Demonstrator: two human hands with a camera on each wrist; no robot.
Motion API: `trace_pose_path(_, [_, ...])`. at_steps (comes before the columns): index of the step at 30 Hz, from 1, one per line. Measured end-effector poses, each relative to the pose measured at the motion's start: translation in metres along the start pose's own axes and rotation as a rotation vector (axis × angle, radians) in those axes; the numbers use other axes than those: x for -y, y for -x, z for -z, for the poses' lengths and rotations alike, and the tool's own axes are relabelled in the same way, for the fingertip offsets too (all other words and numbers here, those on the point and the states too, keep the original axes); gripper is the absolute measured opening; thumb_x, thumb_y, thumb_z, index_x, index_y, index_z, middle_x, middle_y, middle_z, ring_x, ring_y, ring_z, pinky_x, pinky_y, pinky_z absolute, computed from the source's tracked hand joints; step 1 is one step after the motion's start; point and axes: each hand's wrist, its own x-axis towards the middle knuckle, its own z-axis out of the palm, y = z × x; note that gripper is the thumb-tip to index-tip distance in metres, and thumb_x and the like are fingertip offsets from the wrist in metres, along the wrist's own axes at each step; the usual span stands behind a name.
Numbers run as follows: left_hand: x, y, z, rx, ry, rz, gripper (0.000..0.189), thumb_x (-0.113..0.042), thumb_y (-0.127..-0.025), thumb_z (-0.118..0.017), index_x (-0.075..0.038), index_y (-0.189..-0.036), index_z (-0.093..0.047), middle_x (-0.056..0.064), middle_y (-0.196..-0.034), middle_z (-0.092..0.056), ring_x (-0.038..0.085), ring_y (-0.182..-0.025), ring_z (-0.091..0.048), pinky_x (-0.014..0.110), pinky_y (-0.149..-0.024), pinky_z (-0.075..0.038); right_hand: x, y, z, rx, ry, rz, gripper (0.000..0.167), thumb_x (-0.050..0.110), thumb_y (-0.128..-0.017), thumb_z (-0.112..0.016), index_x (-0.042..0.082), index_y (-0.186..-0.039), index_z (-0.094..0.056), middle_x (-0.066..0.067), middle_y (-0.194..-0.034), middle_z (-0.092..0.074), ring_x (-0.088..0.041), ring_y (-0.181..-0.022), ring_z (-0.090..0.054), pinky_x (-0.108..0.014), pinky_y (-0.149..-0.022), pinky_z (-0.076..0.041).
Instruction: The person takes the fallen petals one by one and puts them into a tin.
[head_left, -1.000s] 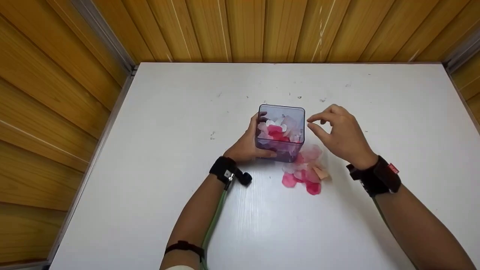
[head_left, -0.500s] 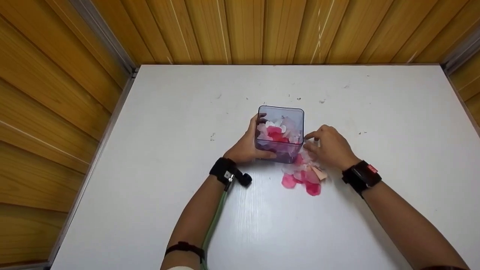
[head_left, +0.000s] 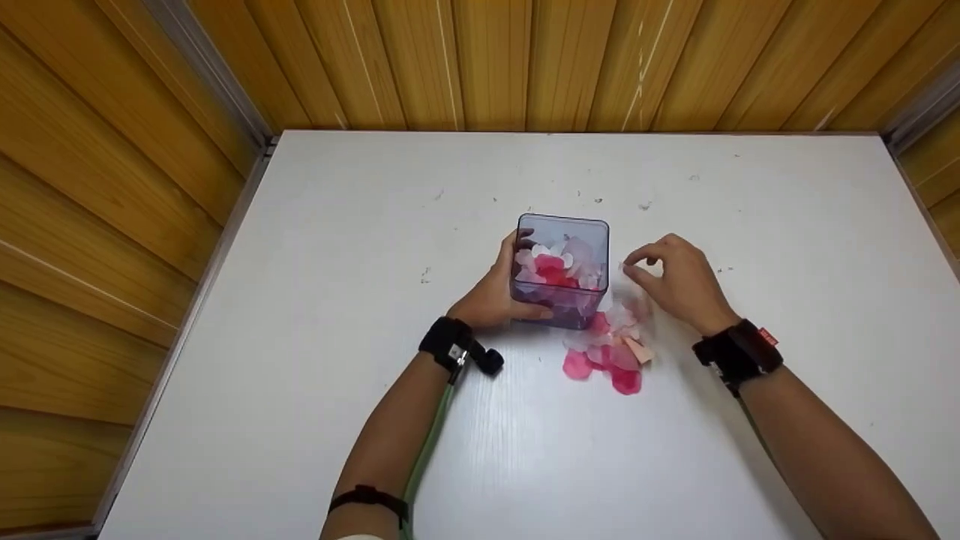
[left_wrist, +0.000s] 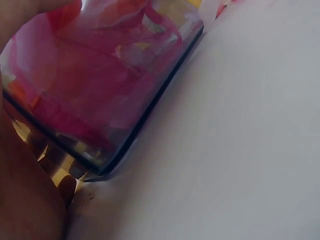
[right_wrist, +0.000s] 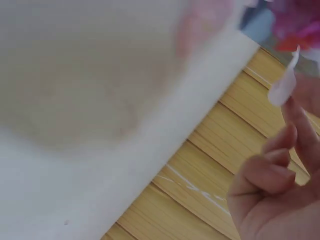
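Observation:
A see-through bluish square box stands on the white table, holding pink, red and white petals. My left hand grips its left side, the thumb across the near wall and other fingers partly hidden behind. In the left wrist view the box wall shows pink petals pressed close inside. To the right of the box, my right hand is raised and pinches a pale petal between thumb and index finger, apart from the box. Below it lies a loose heap of petals.
The white table has small dark marks toward the back. Yellow wood-look panels stand behind it and at the left. A black wrist camera hangs off the left wrist near the box.
My right hand came down to the heap beside the box, then lifted up and to the right with a pale petal. The box and my left hand have stayed in place.

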Motion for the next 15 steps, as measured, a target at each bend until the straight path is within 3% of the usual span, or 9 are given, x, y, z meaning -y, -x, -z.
trace_pose_path(5, [0.0, 0.001, 0.002, -0.006, -0.006, 0.004, 0.124, -0.023, -0.07, -0.096, -0.024, -0.16, -0.01, 0.002, -0.154, -0.03, 0.012, -0.141, -0.038, 0.033, -0.12, -0.029, 0.027, -0.005, 0.01, -0.253, -0.12, 0.058, 0.012, 0.007, -0.093, -0.077, 0.0, -0.102, -0.079, -0.016, -0.087, -0.059, -0.021, -0.083, -0.047, -0.033, -0.072, -0.033])
trace_pose_path(7, [0.0, 0.001, 0.003, -0.008, -0.013, 0.006, 0.124, -0.024, -0.07, -0.096, -0.024, -0.16, -0.01, 0.003, -0.154, -0.03, 0.012, -0.14, -0.038, 0.033, -0.12, -0.029, 0.04, -0.007, 0.009, -0.307, -0.159, 0.081, 0.011, 0.006, -0.092, -0.078, 0.0, -0.102, -0.079, -0.015, -0.085, -0.057, -0.018, -0.083, -0.046, -0.03, -0.072, -0.032])
trace_pose_path(10, [0.001, 0.0, 0.003, -0.01, -0.017, 0.012, 0.124, -0.024, -0.07, -0.096, -0.024, -0.159, -0.01, 0.003, -0.154, -0.031, 0.013, -0.139, -0.039, 0.034, -0.12, -0.03, 0.059, -0.009, 0.002, -0.3, -0.18, 0.129, 0.011, 0.006, -0.091, -0.08, 0.001, -0.1, -0.08, -0.014, -0.085, -0.055, -0.019, -0.084, -0.047, -0.031, -0.073, -0.033])
trace_pose_path(15, [0.002, -0.003, 0.0, 0.005, -0.022, 0.01, 0.123, -0.025, -0.071, -0.095, -0.024, -0.16, -0.009, 0.006, -0.154, -0.031, 0.016, -0.139, -0.04, 0.034, -0.119, -0.032, 0.077, -0.013, -0.012, -0.187, -0.111, 0.196, 0.012, 0.009, -0.09, -0.081, 0.001, -0.099, -0.08, -0.013, -0.085, -0.053, -0.029, -0.085, -0.049, -0.037, -0.073, -0.036])
